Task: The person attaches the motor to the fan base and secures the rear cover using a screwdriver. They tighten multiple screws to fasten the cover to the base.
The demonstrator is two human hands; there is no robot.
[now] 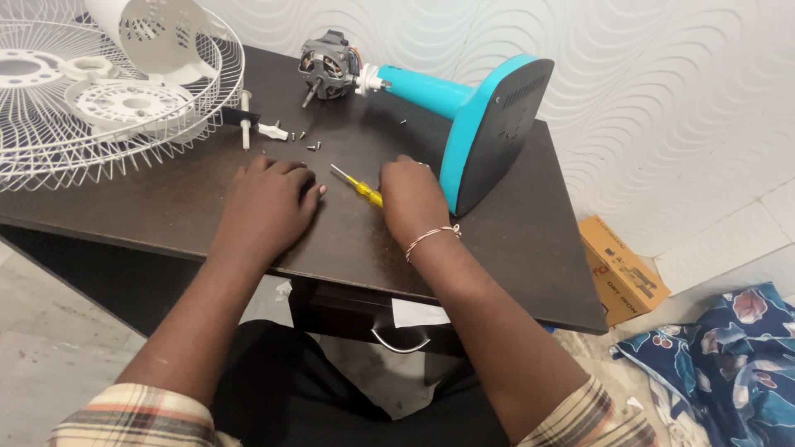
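An orange cardboard box with dark print lies on the floor right of the dark matte bench. The right hand has its grip clamped on a yellow-handled screwdriver (metal shaft pointing up-left), beside the glossy turquoise fan stand. The left hand rests flat, fingers apart, near loose screws and a white wire grille.

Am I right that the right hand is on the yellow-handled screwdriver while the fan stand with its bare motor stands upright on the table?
Not quite. In the head view the right hand is on the yellow-handled screwdriver, but the blue fan stand lies on its side on the dark table, its bare motor pointing toward the white fan grille.
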